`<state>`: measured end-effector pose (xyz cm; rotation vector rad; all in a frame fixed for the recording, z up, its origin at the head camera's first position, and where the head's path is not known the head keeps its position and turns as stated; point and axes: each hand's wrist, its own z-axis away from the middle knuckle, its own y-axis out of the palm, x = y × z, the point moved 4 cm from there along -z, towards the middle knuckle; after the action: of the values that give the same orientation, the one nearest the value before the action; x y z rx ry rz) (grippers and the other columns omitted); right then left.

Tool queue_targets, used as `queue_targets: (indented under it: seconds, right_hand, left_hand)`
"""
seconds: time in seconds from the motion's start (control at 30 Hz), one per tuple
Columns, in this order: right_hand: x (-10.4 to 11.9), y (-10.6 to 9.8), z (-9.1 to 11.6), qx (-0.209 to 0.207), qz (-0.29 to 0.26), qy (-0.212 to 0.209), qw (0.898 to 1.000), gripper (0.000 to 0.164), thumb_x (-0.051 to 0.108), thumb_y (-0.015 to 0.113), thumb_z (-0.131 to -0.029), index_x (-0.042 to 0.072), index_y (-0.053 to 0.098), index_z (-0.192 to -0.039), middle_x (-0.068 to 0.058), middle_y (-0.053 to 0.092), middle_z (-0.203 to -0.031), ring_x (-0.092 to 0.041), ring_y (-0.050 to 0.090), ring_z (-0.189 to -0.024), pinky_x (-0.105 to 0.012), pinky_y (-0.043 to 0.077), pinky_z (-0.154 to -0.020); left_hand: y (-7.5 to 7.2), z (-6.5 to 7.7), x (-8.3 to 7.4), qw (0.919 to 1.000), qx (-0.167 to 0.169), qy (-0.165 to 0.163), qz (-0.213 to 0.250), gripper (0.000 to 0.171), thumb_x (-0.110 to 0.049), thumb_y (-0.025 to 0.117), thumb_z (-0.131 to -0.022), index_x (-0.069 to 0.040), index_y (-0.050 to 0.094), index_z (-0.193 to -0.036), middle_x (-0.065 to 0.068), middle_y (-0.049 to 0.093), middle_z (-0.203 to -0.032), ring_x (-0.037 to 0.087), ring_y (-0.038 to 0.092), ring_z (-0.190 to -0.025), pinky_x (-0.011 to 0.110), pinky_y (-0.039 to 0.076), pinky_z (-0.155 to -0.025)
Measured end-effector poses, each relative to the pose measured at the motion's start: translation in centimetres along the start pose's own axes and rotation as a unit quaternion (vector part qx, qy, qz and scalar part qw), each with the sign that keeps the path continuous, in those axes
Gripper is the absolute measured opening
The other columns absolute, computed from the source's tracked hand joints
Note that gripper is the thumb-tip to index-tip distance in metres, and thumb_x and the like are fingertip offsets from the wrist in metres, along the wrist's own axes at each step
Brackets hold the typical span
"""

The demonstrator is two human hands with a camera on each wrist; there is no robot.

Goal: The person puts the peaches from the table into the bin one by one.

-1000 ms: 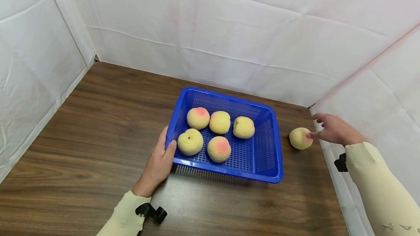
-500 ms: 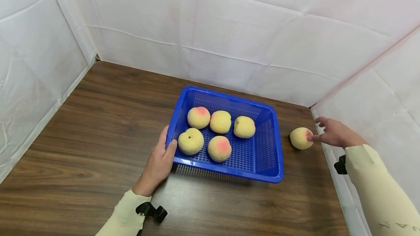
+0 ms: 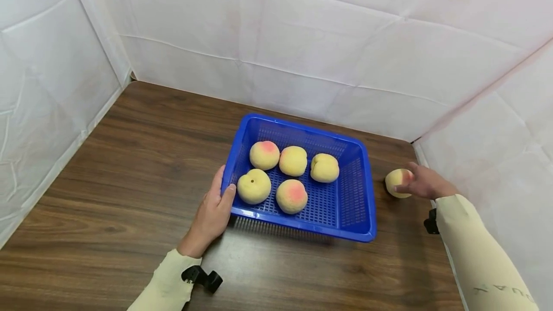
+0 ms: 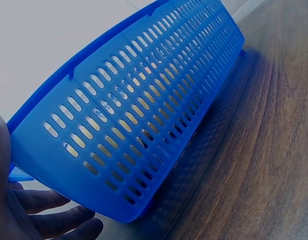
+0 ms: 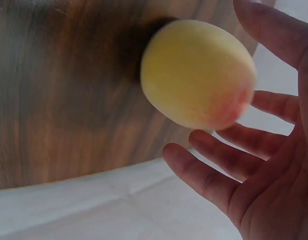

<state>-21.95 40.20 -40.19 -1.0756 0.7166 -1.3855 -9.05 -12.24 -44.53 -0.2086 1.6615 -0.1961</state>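
A blue plastic basket (image 3: 302, 227) with slotted walls stands on the table, several yellow peaches with pink blushes lying in it. My left hand (image 3: 211, 215) grips its left end, the thumb over the rim. In the left wrist view, fingers (image 4: 63, 220) extend along the basket's end wall (image 4: 128, 115), partly hidden by it. A single peach (image 3: 394, 182) rests on the table right of the basket. Around that peach (image 5: 199, 75) my right hand (image 5: 264, 160) has its thumb and fingers spread. Its thumb stands apart from the fruit; whether the fingers behind touch it, I cannot tell.
The brown wooden table (image 3: 129, 196) runs along white sheeting (image 3: 302, 37) at the back, left and right. The lone peach lies near the table's right edge. Black cameras (image 3: 203, 278) are strapped to both wrists.
My right hand has moved left and inward, from the peach's right side to partly around it. The left hand and the basket have kept their places on the table.
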Motion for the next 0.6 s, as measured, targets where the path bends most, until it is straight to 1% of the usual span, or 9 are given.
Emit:
queue_targets:
  seconds: [0.1, 0.2, 0.3, 0.37, 0.43, 0.5, 0.6]
  right_hand:
    - [-0.2, 0.5, -0.5, -0.007, 0.005, 0.001, 1.0, 0.092, 0.048, 0.073, -0.079, -0.01, 0.032, -0.136, -0.029, 0.057, -0.105, -0.04, 0.054, -0.089, -0.055, 0.046, -0.075]
    - [-0.5, 1.2, -1.1, -0.016, 0.011, 0.005, 1.0, 0.094, 0.048, 0.074, -0.078, -0.011, 0.03, -0.136, -0.028, 0.058, -0.099, -0.038, 0.055, -0.084, -0.053, 0.047, -0.072]
    - [-0.9, 2.1, -1.7, -0.029, 0.005, 0.003, 1.0, 0.095, 0.048, 0.076, -0.077, -0.011, 0.03, -0.136, -0.027, 0.057, -0.093, -0.034, 0.055, -0.077, -0.048, 0.048, -0.066]
    - [-1.0, 2.7, -2.0, -0.042, 0.003, -0.001, 0.999, 0.093, 0.047, 0.078, -0.075, -0.01, 0.033, -0.132, -0.027, 0.056, -0.09, -0.032, 0.055, -0.073, -0.043, 0.049, -0.06]
    - [-1.2, 3.3, -2.3, -0.06, 0.0, 0.0, 0.998, 0.087, 0.045, 0.08, -0.073, -0.007, 0.036, -0.127, -0.028, 0.055, -0.09, -0.032, 0.055, -0.072, -0.041, 0.048, -0.056]
    - [-1.5, 3.8, -2.5, -0.083, -0.002, 0.004, 0.997, 0.08, 0.042, 0.081, -0.072, -0.004, 0.039, -0.123, -0.029, 0.053, -0.09, -0.035, 0.054, -0.074, -0.04, 0.047, -0.055]
    - [-1.6, 4.2, -2.9, -0.111, -0.01, 0.012, 0.994, 0.076, 0.038, 0.081, -0.071, -0.001, 0.041, -0.123, -0.031, 0.048, -0.094, -0.039, 0.051, -0.078, -0.041, 0.046, -0.055]
  left_hand:
    - [0.0, 0.0, 0.0, 1.0, -0.002, 0.0, -0.002, 0.052, -0.021, 0.041, -0.104, -0.02, 0.021, -0.152, 0.012, 0.04, -0.146, 0.024, 0.039, -0.129, 0.055, 0.032, -0.106]
    - [0.0, 0.0, 0.0, 1.0, -0.003, 0.001, -0.003, 0.052, -0.023, 0.041, -0.104, -0.021, 0.021, -0.152, 0.012, 0.04, -0.146, 0.024, 0.039, -0.129, 0.055, 0.032, -0.106]
    - [-0.1, 0.1, -0.1, 1.0, -0.004, 0.0, -0.004, 0.052, -0.023, 0.041, -0.104, -0.021, 0.022, -0.152, 0.012, 0.04, -0.145, 0.024, 0.039, -0.129, 0.055, 0.032, -0.105]
    - [-0.1, 0.1, -0.1, 1.0, -0.002, 0.0, -0.004, 0.052, -0.023, 0.041, -0.104, -0.021, 0.021, -0.152, 0.012, 0.04, -0.145, 0.025, 0.039, -0.129, 0.056, 0.032, -0.105]
    - [0.0, 0.1, 0.0, 1.0, 0.0, -0.001, -0.004, 0.052, -0.023, 0.04, -0.104, -0.021, 0.021, -0.152, 0.012, 0.04, -0.146, 0.025, 0.038, -0.129, 0.056, 0.032, -0.105]
    - [0.2, 0.1, 0.0, 1.0, 0.003, 0.0, 0.0, 0.052, -0.022, 0.04, -0.104, -0.021, 0.02, -0.152, 0.012, 0.039, -0.147, 0.025, 0.038, -0.13, 0.057, 0.031, -0.106]
    - [0.2, 0.2, 0.1, 1.0, 0.0, 0.001, 0.005, 0.052, -0.021, 0.04, -0.104, -0.021, 0.02, -0.152, 0.011, 0.038, -0.147, 0.025, 0.038, -0.13, 0.056, 0.031, -0.106]
